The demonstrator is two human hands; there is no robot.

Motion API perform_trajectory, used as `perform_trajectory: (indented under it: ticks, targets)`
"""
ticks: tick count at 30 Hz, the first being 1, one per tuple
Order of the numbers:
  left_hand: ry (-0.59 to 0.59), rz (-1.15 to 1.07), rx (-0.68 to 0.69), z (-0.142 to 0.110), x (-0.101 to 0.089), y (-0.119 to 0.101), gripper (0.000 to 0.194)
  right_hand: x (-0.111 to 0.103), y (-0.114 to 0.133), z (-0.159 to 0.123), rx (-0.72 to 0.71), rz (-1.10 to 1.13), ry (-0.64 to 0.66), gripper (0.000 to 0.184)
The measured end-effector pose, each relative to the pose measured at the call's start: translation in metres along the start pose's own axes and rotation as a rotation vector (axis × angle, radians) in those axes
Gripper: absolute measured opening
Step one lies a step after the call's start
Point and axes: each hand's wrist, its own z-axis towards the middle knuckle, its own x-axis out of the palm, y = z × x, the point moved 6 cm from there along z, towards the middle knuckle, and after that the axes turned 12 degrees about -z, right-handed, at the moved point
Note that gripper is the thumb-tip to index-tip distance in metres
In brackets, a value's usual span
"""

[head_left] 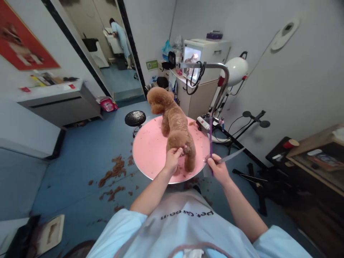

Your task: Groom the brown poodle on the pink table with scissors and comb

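A small brown curly dog [176, 125] stands on a round pink grooming table [150, 147], facing away from me. My left hand [172, 159] is closed in a pinch on the dog's tail or rear fur. My right hand [218, 168] is closed on a purple comb [211, 138] that points upward, together with scissors [231, 156] whose blades stick out to the right. The right hand is just right of the dog's hind leg, at the table's rim.
Cut brown fur [114, 172] lies on the blue floor left of the table. A black stool [135, 118] stands behind it. A metal grooming arm [220, 89], clippers [203, 123], a white cabinet [204, 71] and a stand dryer [236, 70] are at the right. Another person [120, 37] stands beyond the doorway.
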Motion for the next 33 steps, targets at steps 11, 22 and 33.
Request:
perform_trajectory:
  ticks: [11,22,33]
  targets:
    - [-0.286,0.194,0.273,0.000,-0.056,-0.026,0.025,-0.008,0.023,0.049,-0.300,-0.584,0.017,0.023]
    - [-0.265,0.696,0.831,-0.007,-0.018,-0.081,0.011,0.026,-0.024,0.107,0.453,0.375,0.776,0.039]
    - [0.033,1.293,0.942,-0.007,0.055,-0.125,0.013,0.041,-0.058,0.125,0.436,0.509,1.092,0.038]
